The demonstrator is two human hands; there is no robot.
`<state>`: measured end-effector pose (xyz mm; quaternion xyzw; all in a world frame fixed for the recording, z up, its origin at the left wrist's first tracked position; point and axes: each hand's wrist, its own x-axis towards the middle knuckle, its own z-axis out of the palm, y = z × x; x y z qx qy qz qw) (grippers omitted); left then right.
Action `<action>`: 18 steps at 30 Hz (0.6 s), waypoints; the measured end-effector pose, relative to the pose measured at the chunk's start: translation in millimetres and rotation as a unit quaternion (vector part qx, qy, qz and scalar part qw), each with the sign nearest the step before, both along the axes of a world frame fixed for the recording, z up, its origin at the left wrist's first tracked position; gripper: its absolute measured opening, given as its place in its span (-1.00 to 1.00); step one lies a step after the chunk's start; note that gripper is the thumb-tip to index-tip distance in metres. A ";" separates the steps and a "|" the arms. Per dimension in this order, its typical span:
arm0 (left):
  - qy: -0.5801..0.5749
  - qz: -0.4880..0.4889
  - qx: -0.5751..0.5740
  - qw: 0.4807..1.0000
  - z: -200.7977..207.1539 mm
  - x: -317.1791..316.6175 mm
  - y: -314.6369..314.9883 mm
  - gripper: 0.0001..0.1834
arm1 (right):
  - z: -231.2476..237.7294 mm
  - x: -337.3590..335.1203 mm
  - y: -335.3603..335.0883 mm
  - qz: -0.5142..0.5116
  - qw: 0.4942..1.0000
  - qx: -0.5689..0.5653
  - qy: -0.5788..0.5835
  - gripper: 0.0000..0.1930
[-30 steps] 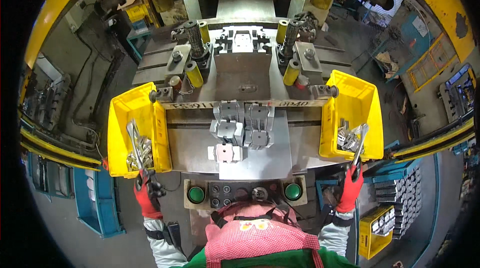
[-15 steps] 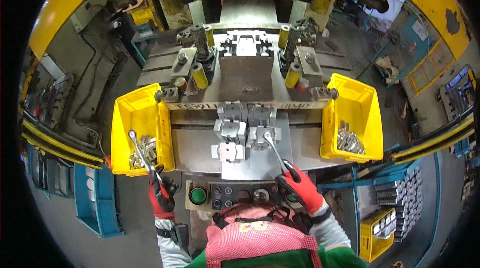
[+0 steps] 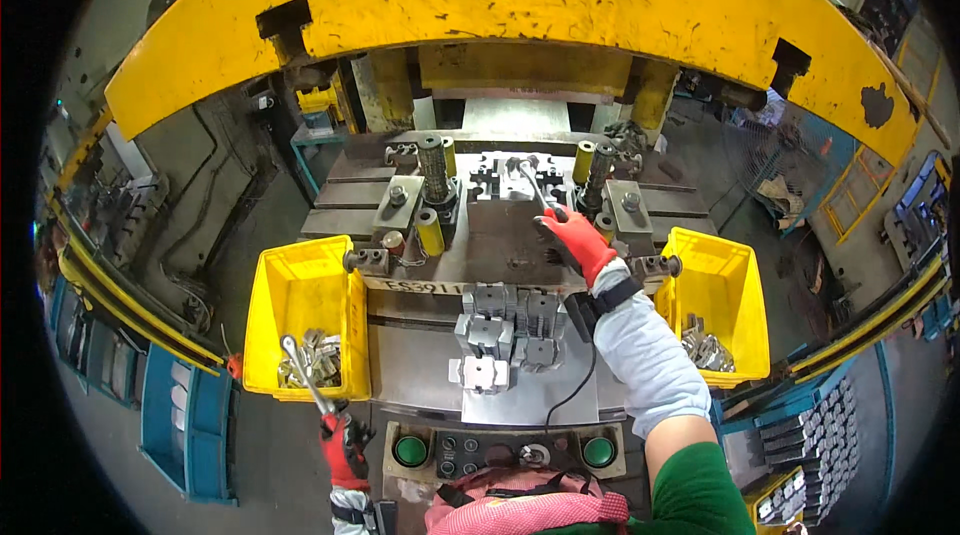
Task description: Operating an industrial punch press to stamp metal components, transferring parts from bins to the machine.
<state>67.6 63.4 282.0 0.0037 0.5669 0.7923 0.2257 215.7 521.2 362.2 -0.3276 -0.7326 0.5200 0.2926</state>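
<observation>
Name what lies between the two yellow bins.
In the head view: grouped grey metal parts, and the right forearm between them and the right bin.

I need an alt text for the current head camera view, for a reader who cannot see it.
A red-gloved right hand reaches into a press, holding a silver tool with its head at the die. The left hand holds a similar tool at the left yellow bin of metal pieces; stacked grey parts stand between it and a right yellow bin.

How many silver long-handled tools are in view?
2: one tool in the left hand, at the left yellow bin; another tool in the right hand, at the metal fixture.
</observation>
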 end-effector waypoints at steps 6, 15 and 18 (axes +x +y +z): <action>-0.033 0.092 -0.044 0.994 -7.4 6.5 -34.0 -0.74 | -23.3 -28.2 -2.5 -0.003 1.000 0.005 -0.011 -0.70; 0.124 0.175 -0.154 0.965 -78.2 -26.5 -60.6 -0.71 | 41.2 36.9 -61.4 -0.010 0.984 -0.119 0.134 -0.62; 0.032 0.236 -0.140 0.961 -107.9 -23.4 -79.8 -0.63 | 10.8 114.9 -117.9 -0.246 0.962 0.018 0.114 -0.47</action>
